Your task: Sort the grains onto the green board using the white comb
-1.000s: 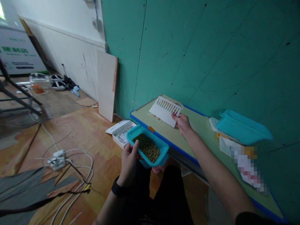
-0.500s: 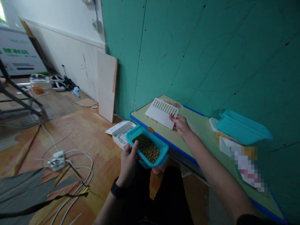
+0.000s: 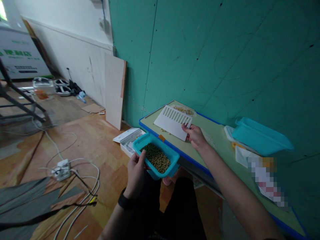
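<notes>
A green wall backs the blue-edged tabletop. By the tabletop's near edge, the left hand holds a turquoise tub. Over the tabletop's left part, the right hand grips a white slotted card. Tan beans lie behind.

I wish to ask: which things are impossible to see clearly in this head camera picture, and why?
All in the head view:
Left hand: its grip underneath, hidden by the blue box.
Table: the part behind the white card, which the right hand holds.
Object near the table's right end: blurred into coarse blocks.
Sign: cut off by the left edge; its smallest lettering unreadable.
</notes>
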`<state>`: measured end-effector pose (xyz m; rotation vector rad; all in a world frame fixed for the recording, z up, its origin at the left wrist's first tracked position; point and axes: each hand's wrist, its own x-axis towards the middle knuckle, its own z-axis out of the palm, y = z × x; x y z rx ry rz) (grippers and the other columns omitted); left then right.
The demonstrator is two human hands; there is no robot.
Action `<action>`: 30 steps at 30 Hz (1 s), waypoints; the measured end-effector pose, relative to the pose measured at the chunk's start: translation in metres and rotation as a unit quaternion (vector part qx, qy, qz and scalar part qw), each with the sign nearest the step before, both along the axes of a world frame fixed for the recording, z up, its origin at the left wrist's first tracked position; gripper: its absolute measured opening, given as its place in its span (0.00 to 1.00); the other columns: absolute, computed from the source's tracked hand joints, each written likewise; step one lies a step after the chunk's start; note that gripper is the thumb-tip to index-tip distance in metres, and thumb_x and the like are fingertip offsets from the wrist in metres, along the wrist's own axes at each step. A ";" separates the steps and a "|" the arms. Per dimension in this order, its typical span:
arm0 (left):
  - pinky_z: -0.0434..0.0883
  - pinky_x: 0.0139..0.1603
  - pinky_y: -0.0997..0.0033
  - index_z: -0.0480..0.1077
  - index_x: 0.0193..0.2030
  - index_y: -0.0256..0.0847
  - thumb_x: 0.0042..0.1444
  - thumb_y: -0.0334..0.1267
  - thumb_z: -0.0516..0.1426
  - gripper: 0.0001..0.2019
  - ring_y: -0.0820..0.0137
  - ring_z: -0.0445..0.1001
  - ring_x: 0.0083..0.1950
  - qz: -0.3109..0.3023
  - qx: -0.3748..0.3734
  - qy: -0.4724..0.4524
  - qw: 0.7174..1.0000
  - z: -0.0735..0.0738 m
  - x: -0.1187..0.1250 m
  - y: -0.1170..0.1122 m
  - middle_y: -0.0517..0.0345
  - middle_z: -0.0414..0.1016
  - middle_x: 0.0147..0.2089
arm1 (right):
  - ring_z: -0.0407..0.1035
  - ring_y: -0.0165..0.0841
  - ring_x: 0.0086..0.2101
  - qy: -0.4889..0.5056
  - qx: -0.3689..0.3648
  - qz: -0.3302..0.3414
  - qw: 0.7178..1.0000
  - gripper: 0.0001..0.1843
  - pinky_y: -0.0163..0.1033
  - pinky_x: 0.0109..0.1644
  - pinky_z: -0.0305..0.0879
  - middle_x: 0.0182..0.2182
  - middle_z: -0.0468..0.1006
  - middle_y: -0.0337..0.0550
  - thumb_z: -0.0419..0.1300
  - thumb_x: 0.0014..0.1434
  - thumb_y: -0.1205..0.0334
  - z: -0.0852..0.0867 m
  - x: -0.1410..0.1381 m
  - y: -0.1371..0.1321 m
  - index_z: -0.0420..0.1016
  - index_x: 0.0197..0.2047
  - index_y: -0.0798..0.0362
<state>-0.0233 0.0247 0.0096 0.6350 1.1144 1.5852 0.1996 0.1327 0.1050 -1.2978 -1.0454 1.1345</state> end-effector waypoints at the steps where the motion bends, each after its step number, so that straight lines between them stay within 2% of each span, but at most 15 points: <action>1: 0.62 0.17 0.78 0.64 0.27 0.42 0.46 0.60 0.68 0.25 0.77 0.63 0.17 -0.003 -0.001 0.000 1.000 0.000 0.000 0.000 0.69 0.63 0.19 | 0.77 0.40 0.29 0.001 0.000 0.001 1.000 0.34 0.39 0.29 0.70 0.28 0.83 0.43 0.79 0.26 0.40 0.000 0.000 -0.003 0.76 0.32 0.53; 8: 0.62 0.17 0.78 0.64 0.27 0.42 0.45 0.60 0.68 0.25 0.77 0.63 0.17 -0.005 -0.003 -0.004 1.000 0.000 0.001 0.000 0.69 0.64 0.18 | 0.77 0.40 0.29 0.003 -0.001 -0.006 1.000 0.33 0.38 0.29 0.68 0.28 0.83 0.43 0.79 0.28 0.40 0.002 0.004 -0.020 0.77 0.32 0.53; 15: 0.63 0.18 0.77 0.64 0.27 0.42 0.46 0.60 0.68 0.25 0.76 0.63 0.18 -0.006 0.002 0.009 1.000 0.002 0.003 -0.001 0.69 0.64 0.18 | 0.77 0.40 0.29 0.013 0.011 -0.048 0.999 0.33 0.38 0.29 0.69 0.27 0.83 0.42 0.79 0.28 0.41 0.000 0.012 -0.027 0.77 0.33 0.53; 22: 0.62 0.18 0.77 0.64 0.27 0.42 0.47 0.59 0.67 0.24 0.77 0.63 0.18 -0.008 0.003 0.002 1.000 0.003 0.003 -0.003 0.70 0.63 0.18 | 0.76 0.38 0.26 0.006 -0.012 -0.046 0.999 0.35 0.38 0.27 0.68 0.26 0.82 0.42 0.79 0.24 0.40 0.002 0.008 -0.039 0.76 0.31 0.53; 30: 0.61 0.17 0.78 0.63 0.26 0.42 0.45 0.59 0.68 0.25 0.77 0.62 0.17 0.001 -0.006 -0.002 1.000 0.002 0.003 0.001 0.70 0.63 0.17 | 0.77 0.40 0.28 -0.001 0.015 -0.068 0.998 0.35 0.39 0.28 0.69 0.26 0.82 0.42 0.79 0.25 0.39 0.003 0.011 -0.044 0.77 0.32 0.53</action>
